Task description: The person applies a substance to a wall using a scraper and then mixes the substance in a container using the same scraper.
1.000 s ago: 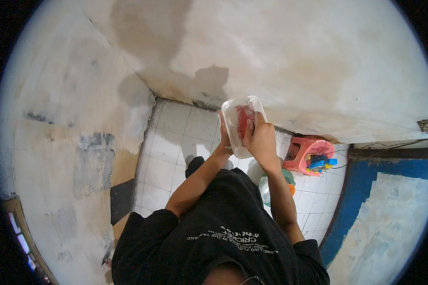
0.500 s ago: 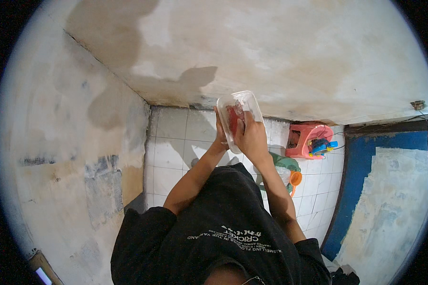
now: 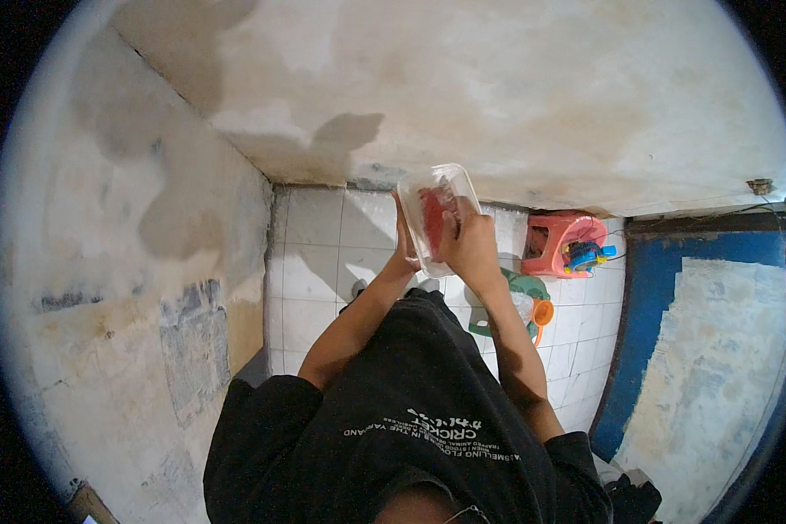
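Note:
A clear plastic container (image 3: 435, 185) is held up in front of me, tilted, above a white tiled floor. My left hand (image 3: 405, 253) grips its left underside. My right hand (image 3: 468, 246) reaches into it from the right and presses a red cloth or sponge (image 3: 431, 218) against the inside. Both forearms rise from my black shirt at the bottom of the view.
A small red plastic stool (image 3: 561, 243) with a blue toy-like object (image 3: 585, 254) on it stands by the wall at right. A green item and an orange scoop (image 3: 541, 313) lie on the tiled floor (image 3: 310, 262). Stained plaster walls (image 3: 515, 96) close in left and ahead; a blue wall (image 3: 699, 349) stands right.
The view has shifted, so the container and hands sit slightly lower and left. The right hand keeps working the red thing inside the container.

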{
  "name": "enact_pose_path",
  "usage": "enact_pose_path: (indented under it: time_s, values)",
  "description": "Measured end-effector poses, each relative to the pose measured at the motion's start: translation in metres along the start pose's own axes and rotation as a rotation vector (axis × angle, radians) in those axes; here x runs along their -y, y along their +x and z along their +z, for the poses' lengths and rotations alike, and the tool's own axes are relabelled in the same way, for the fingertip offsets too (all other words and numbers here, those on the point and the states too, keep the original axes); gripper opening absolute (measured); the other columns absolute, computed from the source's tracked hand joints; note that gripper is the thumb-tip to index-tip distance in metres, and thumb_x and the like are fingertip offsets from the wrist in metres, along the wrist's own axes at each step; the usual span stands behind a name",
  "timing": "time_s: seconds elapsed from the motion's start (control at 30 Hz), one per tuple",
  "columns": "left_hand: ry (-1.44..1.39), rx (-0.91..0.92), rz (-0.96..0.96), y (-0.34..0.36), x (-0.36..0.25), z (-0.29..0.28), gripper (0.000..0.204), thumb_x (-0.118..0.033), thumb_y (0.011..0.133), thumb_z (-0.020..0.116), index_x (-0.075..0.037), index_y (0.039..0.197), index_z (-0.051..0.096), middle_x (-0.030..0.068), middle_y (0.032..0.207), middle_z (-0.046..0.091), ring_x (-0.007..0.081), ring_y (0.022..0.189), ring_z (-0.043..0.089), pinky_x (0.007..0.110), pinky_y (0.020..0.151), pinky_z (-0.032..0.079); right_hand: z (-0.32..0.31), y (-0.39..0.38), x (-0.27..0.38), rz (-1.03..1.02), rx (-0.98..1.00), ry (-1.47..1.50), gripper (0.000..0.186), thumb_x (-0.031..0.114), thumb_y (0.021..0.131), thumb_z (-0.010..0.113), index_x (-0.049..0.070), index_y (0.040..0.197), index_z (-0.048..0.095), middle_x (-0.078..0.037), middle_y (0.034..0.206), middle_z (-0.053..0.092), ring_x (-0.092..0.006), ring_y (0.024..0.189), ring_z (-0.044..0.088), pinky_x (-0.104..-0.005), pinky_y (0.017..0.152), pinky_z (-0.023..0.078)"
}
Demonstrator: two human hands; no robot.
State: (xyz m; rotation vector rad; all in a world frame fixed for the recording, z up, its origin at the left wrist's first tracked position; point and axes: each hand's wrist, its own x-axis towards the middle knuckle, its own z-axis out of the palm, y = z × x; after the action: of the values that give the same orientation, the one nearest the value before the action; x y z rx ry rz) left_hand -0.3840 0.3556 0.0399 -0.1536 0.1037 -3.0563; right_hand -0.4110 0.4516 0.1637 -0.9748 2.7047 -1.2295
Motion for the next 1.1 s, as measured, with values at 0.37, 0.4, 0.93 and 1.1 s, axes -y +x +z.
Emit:
enact_pose_path:
  time_s: [0.37,0.4,0.93,1.1]
  values:
    - [0.036,0.077,-0.046,-0.023,-0.019,0.012,0.082,-0.074,0.086,0.034,-0.011,0.138,0.043,0.0094,0.133,0.052,0.0259,0.121,0.052,0.043,0.105,0.040,0.008,-0.013,0.021,0.018,0.028,0.131,0.012,0.002,0.084,0.055,-0.004,0.094,0.056,-0.027,0.073,0.061,-0.0456,0.067,0.061,-0.0457,0.057,0.048]
    - [0.106,0.055,-0.018,-0.028,-0.020,0.015,0.079,-0.072,0.088,0.035,-0.011,0.138,0.043,0.0092,0.134,0.051,0.0259,0.122,0.050,0.043,0.107,0.038,0.007,-0.014,0.020,0.026,0.005,0.092,0.012,0.002,0.083,0.056,-0.004,0.094,0.056,-0.027,0.072,0.061,-0.0456,0.067,0.061,-0.0454,0.057,0.048]
    - [0.180,-0.207,-0.033,-0.050,-0.025,0.033,0.093,-0.083,0.079,0.033,-0.013,0.139,0.041,0.0117,0.135,0.049,0.0292,0.122,0.050,0.049,0.103,0.042,-0.010,-0.031,0.029,0.065,-0.065,-0.027,0.017,0.003,0.082,0.060,-0.003,0.098,0.061,-0.025,0.077,0.063,-0.0403,0.067,0.064,-0.0403,0.058,0.048]
    - [0.129,-0.036,-0.068,-0.053,-0.027,0.018,0.087,-0.079,0.082,0.033,-0.013,0.138,0.043,0.0100,0.133,0.051,0.0268,0.121,0.051,0.045,0.104,0.041,0.005,-0.045,0.039,0.096,-0.062,0.099,0.016,0.001,0.082,0.060,-0.003,0.096,0.062,-0.024,0.076,0.064,-0.0370,0.064,0.064,-0.0373,0.057,0.048]
